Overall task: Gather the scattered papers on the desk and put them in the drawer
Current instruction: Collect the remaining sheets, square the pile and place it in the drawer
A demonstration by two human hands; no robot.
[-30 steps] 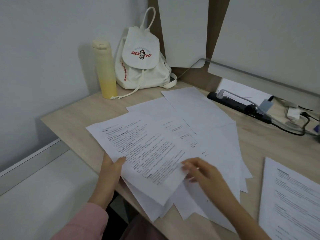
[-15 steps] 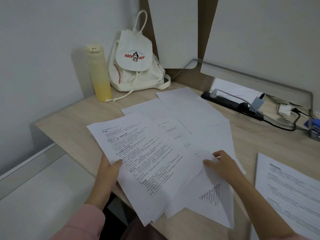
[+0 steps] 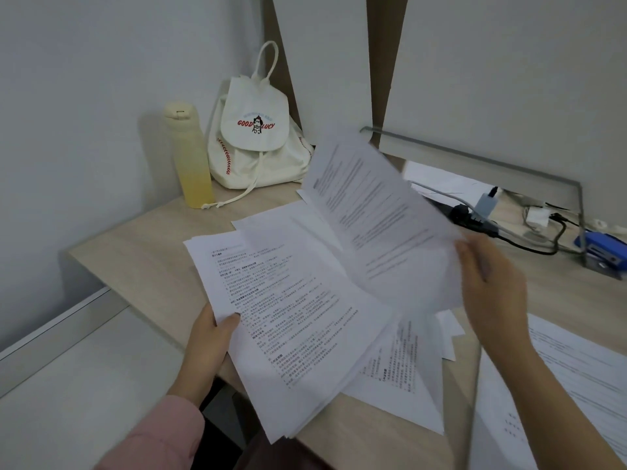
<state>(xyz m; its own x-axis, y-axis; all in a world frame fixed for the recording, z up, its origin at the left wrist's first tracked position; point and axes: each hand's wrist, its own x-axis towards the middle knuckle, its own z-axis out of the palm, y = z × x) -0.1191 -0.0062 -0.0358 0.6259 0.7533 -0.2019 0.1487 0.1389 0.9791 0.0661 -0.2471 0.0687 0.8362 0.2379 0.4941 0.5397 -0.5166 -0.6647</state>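
Pale wood desk (image 3: 135,252) in a white-walled corner carries the papers. A loose stack (image 3: 291,317) at centre frame overhangs the near edge, and the left hand (image 3: 210,344) pinches its left side, thumb on top and fingers beneath. Right of centre, the right hand (image 3: 492,283) grips the edge of one lifted sheet (image 3: 380,215), blurred and raised above the stack. I judge the gathering roughly half done. Fanned sheets (image 3: 403,374) lie under the stack toward the lower right, a printed page (image 3: 576,378) sits in the lower right corner, and a stray page (image 3: 437,179) lies at the back beside the power strip (image 3: 471,218). No drawer is in view. A yellow bottle (image 3: 190,164) and a drawstring bag (image 3: 258,137) stand at upper left.
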